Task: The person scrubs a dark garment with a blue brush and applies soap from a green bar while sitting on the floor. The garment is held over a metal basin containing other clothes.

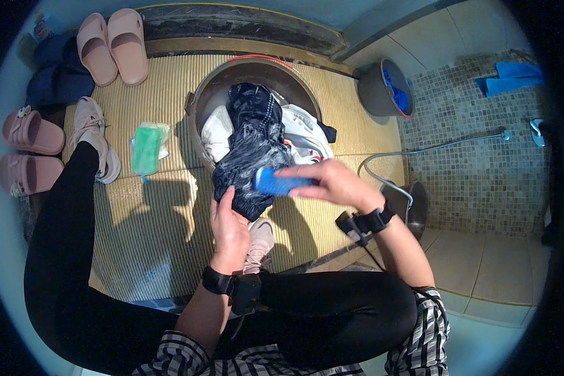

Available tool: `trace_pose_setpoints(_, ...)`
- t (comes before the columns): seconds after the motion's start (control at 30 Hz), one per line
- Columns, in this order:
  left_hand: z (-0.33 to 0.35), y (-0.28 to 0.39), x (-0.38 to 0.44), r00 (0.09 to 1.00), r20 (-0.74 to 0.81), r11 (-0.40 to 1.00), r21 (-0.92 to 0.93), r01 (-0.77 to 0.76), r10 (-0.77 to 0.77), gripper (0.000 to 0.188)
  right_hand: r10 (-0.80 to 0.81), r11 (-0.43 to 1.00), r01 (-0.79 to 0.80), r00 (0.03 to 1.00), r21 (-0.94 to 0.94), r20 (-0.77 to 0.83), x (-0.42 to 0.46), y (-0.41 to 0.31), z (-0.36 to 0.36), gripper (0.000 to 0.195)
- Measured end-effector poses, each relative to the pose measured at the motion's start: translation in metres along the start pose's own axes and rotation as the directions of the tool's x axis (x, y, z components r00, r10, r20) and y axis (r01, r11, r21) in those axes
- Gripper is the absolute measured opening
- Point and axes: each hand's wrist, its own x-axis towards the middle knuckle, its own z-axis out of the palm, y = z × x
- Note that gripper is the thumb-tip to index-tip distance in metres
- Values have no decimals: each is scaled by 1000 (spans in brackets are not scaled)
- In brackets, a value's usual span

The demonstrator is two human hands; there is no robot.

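A dark, wet garment (251,150) streaked with white suds drapes out over the near rim of a large brown bucket (199,84). My left hand (230,230) grips its near end, thumb on top. In my right hand (329,185) is a blue scrubbing brush (282,182), slightly blurred and pressed against the soapy cloth; its bristles are hidden. White clothes lie in the bucket on both sides of the dark garment, one white piece (305,131) with a red print hanging over the right rim.
On the ribbed yellow mat (169,254) lies a green soap bar (145,150) on its wrapper. A smaller bucket (373,96) holding blue cloth stands at the back right. A shower hose (432,151) runs into another bucket (418,207). Pink slides (115,47) sit back left.
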Motion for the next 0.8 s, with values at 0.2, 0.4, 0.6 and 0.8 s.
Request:
trace_pose_setpoints(0.2, 3, -5, -1, 997, 61, 999, -6, -49, 49, 29, 63, 962, -79, 996, 262, 70, -5, 3, 15, 42)
trace_pose_setpoints(0.4, -6, -3, 6, 996, 93, 1000, -7, -4, 5, 33, 185, 971, -188, 982, -145, -34, -12, -7, -12, 41)
trace_pose_setpoints(0.6, 7, -5, -8, 996, 90, 999, -20, 25, -24, 34, 322, 773, -229, 945, -592, 54, 6, -9, -37, 40)
trace_pose_setpoints(0.8, 13, -11, -17, 987, 141, 991, 94, -93, 79, 37, 54, 957, -52, 999, -286, 0, 34, -18, -65, 40)
